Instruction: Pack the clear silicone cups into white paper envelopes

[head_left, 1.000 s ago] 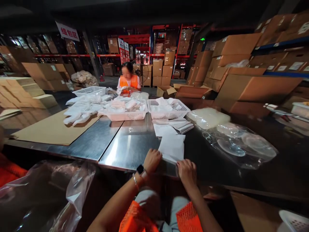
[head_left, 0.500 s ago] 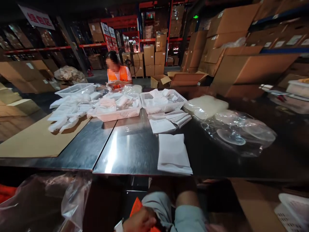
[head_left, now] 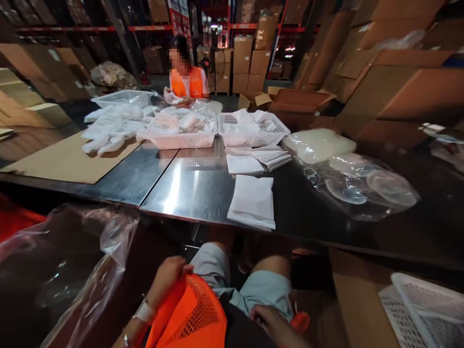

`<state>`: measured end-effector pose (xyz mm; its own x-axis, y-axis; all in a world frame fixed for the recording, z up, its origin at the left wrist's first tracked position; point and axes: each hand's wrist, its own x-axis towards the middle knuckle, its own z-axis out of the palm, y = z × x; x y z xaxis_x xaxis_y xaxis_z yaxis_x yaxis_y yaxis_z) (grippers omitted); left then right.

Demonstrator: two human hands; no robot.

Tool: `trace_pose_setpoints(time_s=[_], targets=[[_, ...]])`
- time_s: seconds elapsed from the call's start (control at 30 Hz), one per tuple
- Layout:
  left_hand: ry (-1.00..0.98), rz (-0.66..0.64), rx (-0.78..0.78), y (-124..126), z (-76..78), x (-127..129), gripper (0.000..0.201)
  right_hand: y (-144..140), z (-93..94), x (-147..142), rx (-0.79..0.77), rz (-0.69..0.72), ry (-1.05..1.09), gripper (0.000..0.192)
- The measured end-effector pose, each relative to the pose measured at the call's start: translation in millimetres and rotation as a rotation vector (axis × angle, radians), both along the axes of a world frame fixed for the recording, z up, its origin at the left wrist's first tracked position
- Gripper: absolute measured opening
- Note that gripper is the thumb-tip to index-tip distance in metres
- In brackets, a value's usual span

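Note:
Both my hands are down in my lap, below the steel table [head_left: 188, 191]. My left hand [head_left: 167, 279] curls around the edge of my orange mesh vest [head_left: 190, 316]. Low by my right thigh, my right hand [head_left: 267, 320] lies with its fingers against the dark cloth beside the vest's lower corner; what it grips is unclear. A flat white bag [head_left: 252, 200] lies alone at the table's near edge, in front of my knees. Behind it sits a stack of white bags [head_left: 259, 159].
Two white baskets [head_left: 183, 140] [head_left: 270, 124] of white items stand mid-table, with loose white pieces on a cardboard sheet [head_left: 61, 162] to the left. Clear bags of discs [head_left: 362, 188] lie right. A co-worker in an orange vest [head_left: 186, 79] sits opposite. A clear bag [head_left: 72, 261] hangs left; another basket [head_left: 424, 304] sits low right.
My hands left the white bag on the table and dropped to my lap. The view tilted downward, and my left hand now grips the vest edge.

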<state>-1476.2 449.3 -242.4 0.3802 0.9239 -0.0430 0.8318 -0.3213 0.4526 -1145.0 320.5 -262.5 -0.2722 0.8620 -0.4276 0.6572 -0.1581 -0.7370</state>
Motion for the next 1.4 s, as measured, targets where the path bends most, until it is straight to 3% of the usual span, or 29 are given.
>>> trace_pose_setpoints(time_s=[0.07, 0.1, 0.17, 0.23, 0.27, 0.33, 0.43, 0.53, 0.63, 0.73, 0.8, 0.87, 0.93, 1.03, 1.2, 1.4], targets=[[0.02, 0.191, -0.022, -3.8, 15.7, -19.4, 0.034, 4.2, 5.7, 1.5, 0.042, 0.058, 0.023, 0.019], [-0.012, 0.189, -0.091, -7.9, 24.9, -22.6, 0.028, 9.1, 10.7, 4.3, 0.07, 0.077, 0.037, 0.019], [-0.158, 0.006, -0.36, -20.9, 40.7, -14.4, 0.021, 24.2, 24.1, 11.4, 0.153, 0.024, 0.042, 0.022], [-0.311, -0.287, -0.642, -36.8, 48.5, 5.6, 0.029, 43.9, 39.3, 17.0, 0.295, -0.131, 0.033, 0.031], [-0.344, -0.384, -0.676, -43.3, 49.3, 15.1, 0.028, 54.1, 46.6, 18.1, 0.381, -0.214, 0.026, 0.036], [-0.346, -0.473, -0.652, -48.4, 47.9, 24.0, 0.016, 73.0, 59.1, 15.9, 0.534, -0.334, 0.006, 0.043], [-0.323, -0.438, -0.615, -29.0, 50.0, 7.0, 0.014, 97.5, 72.8, 4.8, 0.689, -0.389, -0.03, 0.043], [-0.356, -0.295, -0.542, 13.0, 63.4, -12.8, 0.018, 125.2, 80.8, -6.3, 0.923, -0.343, -0.096, 0.035], [-0.426, -0.195, -0.359, 52.4, 75.2, 8.0, 0.026, 159.9, 81.9, -14.3, 1.118, -0.217, -0.224, 0.028], [-0.545, -0.129, -0.314, 76.0, 74.7, 63.1, 0.026, 192.1, 76.7, -23.9, 1.126, -0.115, -0.347, 0.031], [-0.602, -0.012, -0.287, 83.4, 69.6, 98.3, 0.03, 206.6, 72.5, -30.9, 1.075, -0.125, -0.431, 0.027], [-0.612, 0.027, -0.327, 85.6, 63.1, 120.9, 0.038, 213.8, 69.7, -36.0, 0.998, -0.16, -0.484, 0.017], [-0.62, -0.036, -0.401, 83.6, 55.8, 129.8, 0.046, 213.9, 68.8, -38.2, 0.926, -0.165, -0.489, 0.011], [-0.741, -0.074, -0.525, 76.1, 44.2, 130.3, 0.056, 204.3, 70.0, -38.0, 0.88, -0.098, -0.472, 0.016], [-1.152, 0.13, -0.858, 67.0, 31.0, 140.1, 0.066, 179.3, 74.6, -39.2, 0.919, -0.044, -0.391, 0.018], [-1.183, 0.235, -0.955, 70.4, 38.7, 153.9, 0.066, 161.8, 80.6, -43.4, 1.015, -0.054, -0.28, 0.024]])
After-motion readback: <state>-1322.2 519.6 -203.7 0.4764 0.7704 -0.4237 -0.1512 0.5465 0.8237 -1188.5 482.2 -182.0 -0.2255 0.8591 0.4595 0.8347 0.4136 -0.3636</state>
